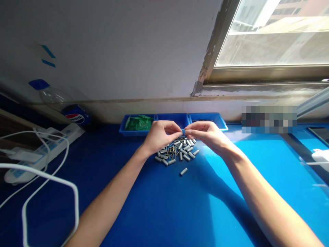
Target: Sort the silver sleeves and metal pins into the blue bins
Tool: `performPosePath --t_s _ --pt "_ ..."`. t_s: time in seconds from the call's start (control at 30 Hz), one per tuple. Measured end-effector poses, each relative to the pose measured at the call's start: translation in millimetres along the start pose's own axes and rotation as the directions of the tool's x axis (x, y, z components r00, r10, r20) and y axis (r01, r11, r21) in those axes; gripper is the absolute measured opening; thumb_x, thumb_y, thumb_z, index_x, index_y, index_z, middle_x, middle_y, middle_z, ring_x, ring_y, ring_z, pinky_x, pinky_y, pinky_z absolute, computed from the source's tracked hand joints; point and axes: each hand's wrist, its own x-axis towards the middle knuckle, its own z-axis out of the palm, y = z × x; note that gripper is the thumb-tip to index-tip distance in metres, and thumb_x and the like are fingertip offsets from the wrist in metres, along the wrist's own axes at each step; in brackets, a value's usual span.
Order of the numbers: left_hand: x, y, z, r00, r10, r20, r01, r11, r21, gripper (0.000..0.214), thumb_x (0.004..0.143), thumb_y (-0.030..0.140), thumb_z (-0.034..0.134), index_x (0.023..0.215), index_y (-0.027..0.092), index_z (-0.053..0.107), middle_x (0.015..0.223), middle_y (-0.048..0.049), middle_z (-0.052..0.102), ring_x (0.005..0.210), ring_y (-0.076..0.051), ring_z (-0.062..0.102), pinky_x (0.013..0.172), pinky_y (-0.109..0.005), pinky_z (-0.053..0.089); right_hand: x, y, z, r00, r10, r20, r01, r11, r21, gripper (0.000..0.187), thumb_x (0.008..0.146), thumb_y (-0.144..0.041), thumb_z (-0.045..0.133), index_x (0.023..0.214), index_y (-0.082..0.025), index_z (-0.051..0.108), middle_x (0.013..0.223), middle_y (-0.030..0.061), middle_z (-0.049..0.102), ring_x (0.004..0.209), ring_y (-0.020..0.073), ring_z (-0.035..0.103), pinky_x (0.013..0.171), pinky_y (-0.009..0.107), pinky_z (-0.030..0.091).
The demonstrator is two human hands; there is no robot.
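Note:
My left hand [164, 134] and my right hand [205, 133] meet fingertip to fingertip above a pile of small parts. Both are closed in a pinch; whatever lies between the fingertips is too small and covered to name. Below them, short silver metal cylinders [186, 155] are heaped with thin pins [171, 151] that have gold-coloured parts. One silver cylinder [183, 171] lies apart, nearer to me. Behind the hands stands a row of blue trays [172, 118]; the left one holds green pieces [138, 122], the right one some thin dark items [203, 120].
At left lie a white power strip [46, 154] and looping white cables [75, 192]. A Pepsi bottle [77, 115] leans by the wall. A phone [320, 133] rests at the right edge. Sunlight from the window [272, 41] falls across the blue tabletop [154, 212].

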Motion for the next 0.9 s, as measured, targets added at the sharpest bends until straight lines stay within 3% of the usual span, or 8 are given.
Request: performPosePath --t_s 0.1,0.2,0.27,0.33,0.6,0.9 --pt "-0.7 -3.5 3.5 0.998 0.005 0.061 -0.016 0.98 0.196 0.013 0.096 0.02 0.076 0.104 0.019 0.087 0.105 -0.0055 0.089 0.093 -0.023 0.085 0.09 -0.032 0.068 -0.3 -4.7 -10.9 0.986 -0.035 -0.164 0.015 0.992 -0.124 0.03 0.074 -0.048 0.094 0.087 -0.022 0.087 0.077 0.0056 0.082 0.079 0.0271 0.078 0.08 0.041 0.064" --pt "-2.1 -5.6 7.7 0.981 -0.023 0.191 -0.061 0.904 0.422 0.026 0.102 0.015 0.067 0.117 0.022 0.087 0.121 -0.0072 0.087 0.111 -0.027 0.084 0.103 -0.035 0.065 -3.0 -9.6 -27.5 0.922 -0.151 -0.357 0.04 0.953 -0.3 0.025 0.076 -0.046 0.091 0.087 -0.024 0.086 0.083 0.0085 0.084 0.084 0.0321 0.08 0.084 0.046 0.065" --pt "-3.6 -4.9 11.7 0.963 -0.069 0.26 -0.086 0.836 0.542 0.031 0.103 0.012 0.064 0.118 0.025 0.088 0.121 -0.0075 0.087 0.115 -0.029 0.083 0.103 -0.035 0.064 -5.4 -12.1 -37.3 0.866 -0.221 -0.449 0.039 0.925 -0.379 0.028 0.078 -0.045 0.09 0.097 -0.024 0.087 0.089 0.0097 0.085 0.085 0.0332 0.081 0.086 0.049 0.065" --pt "-5.1 -3.1 16.0 0.948 -0.121 0.295 -0.097 0.771 0.629 0.033 0.102 0.009 0.063 0.115 0.027 0.088 0.114 -0.0085 0.088 0.111 -0.029 0.084 0.098 -0.034 0.064 -7.1 -13.7 -43.1 0.844 -0.225 -0.486 0.03 0.926 -0.377 0.036 0.078 -0.045 0.09 0.107 -0.024 0.086 0.088 0.0089 0.085 0.081 0.0321 0.081 0.084 0.049 0.066" --pt "-5.6 -7.6 22.8 0.938 -0.186 0.293 -0.136 0.581 0.803 0.033 0.1 0.001 0.055 0.107 0.019 0.081 0.107 -0.0135 0.084 0.104 -0.031 0.082 0.087 -0.035 0.06 -4.5 -11.7 -33.1 0.907 -0.192 -0.376 0.088 0.957 -0.276 0.035 0.082 -0.049 0.09 0.105 -0.022 0.085 0.078 0.0047 0.081 0.072 0.0245 0.077 0.069 0.036 0.062" --pt "-5.9 -8.8 18.9 0.962 -0.127 0.241 -0.112 0.623 0.774 0.041 0.095 -0.003 0.057 0.118 0.022 0.08 0.108 -0.0089 0.083 0.099 -0.029 0.082 0.078 -0.032 0.056 -1.9 -10.3 -20.8 0.96 -0.124 -0.25 0.04 0.948 -0.315 0.031 0.084 -0.051 0.086 0.098 -0.023 0.083 0.078 0.005 0.081 0.074 0.0253 0.078 0.071 0.036 0.063"
